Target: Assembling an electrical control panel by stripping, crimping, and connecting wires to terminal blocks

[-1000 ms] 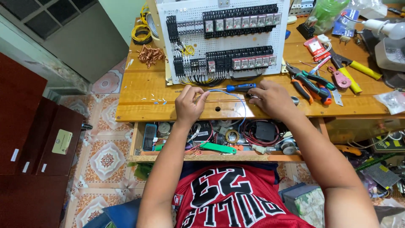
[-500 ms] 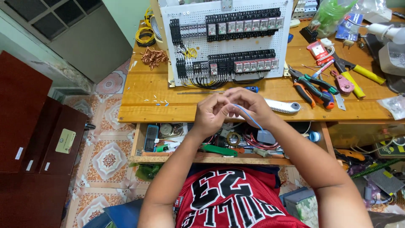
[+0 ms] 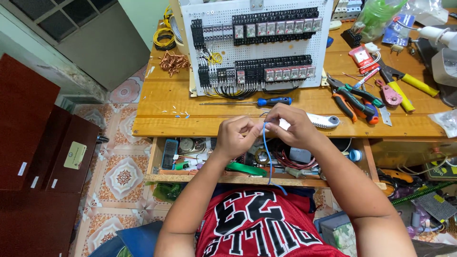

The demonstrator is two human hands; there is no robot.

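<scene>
Open drawer (image 3: 157, 177) under the wooden bench (image 3: 162, 119): crammed. A phone in a blue case (image 3: 169, 153) at its left end, a round dial-like part beside it, a green-handled tool (image 3: 245, 169) along the front edge, red wire coils (image 3: 290, 162) and a grey box toward the right, a small blue roll (image 3: 354, 155) at the far right. Much of the middle is hidden behind the hands.

Left hand (image 3: 235, 138) and right hand (image 3: 295, 126) are raised together over the drawer, just in front of the bench edge. Both are pinched shut on the top of a thin blue wire (image 3: 268, 157), fingertips nearly touching each other. The wire hangs down from the pinch, across the drawer front, its loose end curling over the red shirt.

On the bench behind the hands: a white perforated panel (image 3: 257, 45) standing upright, fitted with rows of black relays and terminal blocks. A blue-handled screwdriver (image 3: 259, 101) lies flat just in front of the panel. A white utility knife (image 3: 323, 120) rests just beside the right hand. Pliers and cutters (image 3: 354, 97) are heaped to the right; a yellow-handled tool (image 3: 414, 85) beyond them. Copper wire scraps (image 3: 173, 61) and yellow wire coils (image 3: 164, 35) sit left of the panel.
</scene>
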